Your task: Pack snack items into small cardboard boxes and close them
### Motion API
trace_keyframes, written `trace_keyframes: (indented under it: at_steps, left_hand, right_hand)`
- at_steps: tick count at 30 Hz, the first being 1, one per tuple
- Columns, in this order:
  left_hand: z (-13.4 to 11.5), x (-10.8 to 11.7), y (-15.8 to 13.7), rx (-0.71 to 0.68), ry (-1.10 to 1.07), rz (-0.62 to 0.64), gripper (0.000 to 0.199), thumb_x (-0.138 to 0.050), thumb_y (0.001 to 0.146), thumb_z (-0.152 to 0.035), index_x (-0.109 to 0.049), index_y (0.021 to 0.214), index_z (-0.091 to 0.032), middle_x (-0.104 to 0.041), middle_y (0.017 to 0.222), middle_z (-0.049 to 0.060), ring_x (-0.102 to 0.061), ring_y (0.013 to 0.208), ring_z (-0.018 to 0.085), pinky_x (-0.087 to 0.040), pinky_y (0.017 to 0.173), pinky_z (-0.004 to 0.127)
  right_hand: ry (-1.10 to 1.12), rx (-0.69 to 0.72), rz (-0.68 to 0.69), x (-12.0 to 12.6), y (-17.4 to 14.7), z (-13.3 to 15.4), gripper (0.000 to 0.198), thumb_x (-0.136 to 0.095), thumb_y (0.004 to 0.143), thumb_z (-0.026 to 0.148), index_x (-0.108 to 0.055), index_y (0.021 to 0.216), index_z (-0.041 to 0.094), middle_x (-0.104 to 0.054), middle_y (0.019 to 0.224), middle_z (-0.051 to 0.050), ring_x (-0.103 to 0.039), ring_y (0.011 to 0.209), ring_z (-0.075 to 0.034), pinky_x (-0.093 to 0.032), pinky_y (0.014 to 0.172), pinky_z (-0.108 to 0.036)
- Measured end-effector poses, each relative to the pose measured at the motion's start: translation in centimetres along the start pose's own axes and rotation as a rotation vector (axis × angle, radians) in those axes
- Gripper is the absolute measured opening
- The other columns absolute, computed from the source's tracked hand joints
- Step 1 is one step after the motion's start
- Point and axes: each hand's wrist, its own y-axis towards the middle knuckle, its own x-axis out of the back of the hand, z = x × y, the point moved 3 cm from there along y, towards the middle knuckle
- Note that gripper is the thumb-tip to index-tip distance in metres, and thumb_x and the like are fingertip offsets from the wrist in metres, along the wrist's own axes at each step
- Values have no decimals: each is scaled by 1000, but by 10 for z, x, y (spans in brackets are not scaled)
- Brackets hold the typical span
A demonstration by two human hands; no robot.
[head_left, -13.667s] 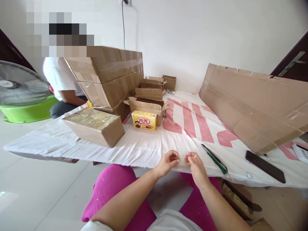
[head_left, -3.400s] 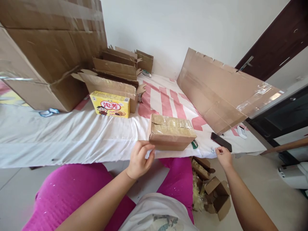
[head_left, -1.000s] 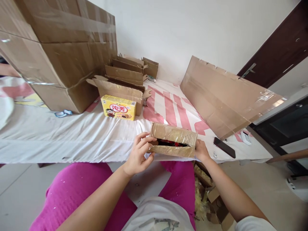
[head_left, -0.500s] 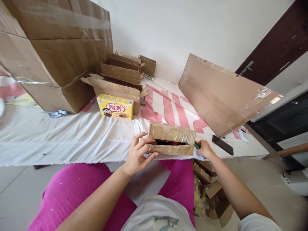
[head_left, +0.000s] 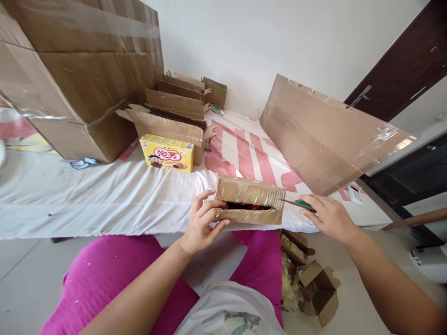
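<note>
My left hand grips the left end of a small cardboard box, fingers at its opening and thumb along the near lower edge. The box lies at the front of the cloth-covered table. Through a long gap in its side, something dark and red shows, too little of it to name. My right hand is closed around a green-handled knife to the right of the box. Its thin blade points left, the tip at the box's right end; whether it touches the cardboard I cannot tell.
A yellow snack box stands before several opened cartons. Large taped boxes rise at the left, and a big cardboard sheet leans at the right. Torn cartons lie on the floor. A white device sits near the table's right end.
My right hand has moved right, away from the box's end, and the knife in it now shows clearly. It covers the phone's former spot. My left hand and the box stay almost the same.
</note>
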Motion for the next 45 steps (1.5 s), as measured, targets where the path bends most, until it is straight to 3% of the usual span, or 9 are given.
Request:
trace_keyframes:
  at_steps: [3, 7, 13, 17, 23, 27, 33, 38, 45]
  left_hand:
    - [0, 0, 0, -3, 3, 9, 15, -66, 83, -22, -55, 92, -20, -67, 99, 8, -44, 122, 31, -42, 99, 53]
    - [-1, 0, 0, -9, 5, 12, 15, -66, 82, -20, -55, 93, -19, -68, 98, 8, -44, 122, 32, -41, 99, 53]
    - [-1, 1, -1, -6, 14, 23, 12, -64, 84, -17, -57, 94, -20, -69, 92, 5, -44, 123, 32, -40, 98, 54]
    - [0, -1, -1, 5, 4, 28, 12, -65, 83, -18, -56, 90, -20, -69, 98, 6, -43, 124, 32, -39, 99, 55]
    - [0, -1, -1, 6, 5, 16, 14, -66, 81, -17, -54, 88, -20, -68, 104, 8, -42, 126, 32, -40, 100, 56]
    - [-1, -2, -2, 0, 25, 37, 12, -65, 83, -17, -55, 90, -20, -69, 103, 7, -42, 126, 32, -40, 99, 55]
    - [-5, -7, -3, -36, 38, 79, 8, -63, 84, -16, -57, 87, -21, -71, 105, 6, -40, 129, 34, -39, 98, 55]
    - [-5, -6, -2, -19, 26, 78, 8, -64, 83, -16, -57, 85, -20, -69, 109, 8, -39, 130, 33, -40, 99, 54]
    - [-1, -4, -3, 10, 25, 54, 10, -64, 82, -16, -55, 84, -21, -68, 109, 9, -42, 128, 32, -42, 99, 56]
  right_hand:
    - [-149, 139, 124, 13, 18, 18, 29, -44, 96, 40, -60, 112, 21, -67, 85, -5, -62, 73, -18, -41, 66, -30]
    - [-223, 196, 230, 12, 35, 32, 30, -42, 98, 42, -64, 98, 21, -63, 74, -3, -59, 67, -16, -34, 62, -29]
    - [-283, 142, 317, 21, 24, 12, 36, -38, 99, 41, -63, 85, 20, -59, 64, -2, -54, 57, -14, -25, 56, -28]
    - [-286, 107, 307, 30, 9, -4, 39, -34, 100, 44, -65, 93, 22, -63, 69, -2, -57, 59, -15, -26, 56, -28]
    - [-254, 37, 271, 20, 18, 20, 33, -38, 99, 43, -63, 97, 22, -67, 74, -2, -60, 63, -15, -29, 57, -28]
    - [-307, 100, 369, 15, 29, 31, 28, -44, 97, 41, -61, 88, 21, -64, 69, -2, -59, 60, -15, -25, 55, -29]
    - [-357, 87, 525, 31, 20, 17, 24, -53, 94, 39, -60, 81, 20, -65, 67, -2, -61, 59, -17, -18, 52, -29]
    - [-370, 66, 487, 33, 19, 20, 27, -46, 96, 40, -60, 84, 20, -65, 69, -3, -60, 58, -16, -18, 52, -29]
    - [-274, 40, 428, 16, 25, 18, 31, -42, 97, 41, -62, 88, 20, -66, 71, -3, -60, 59, -15, -23, 52, -28]
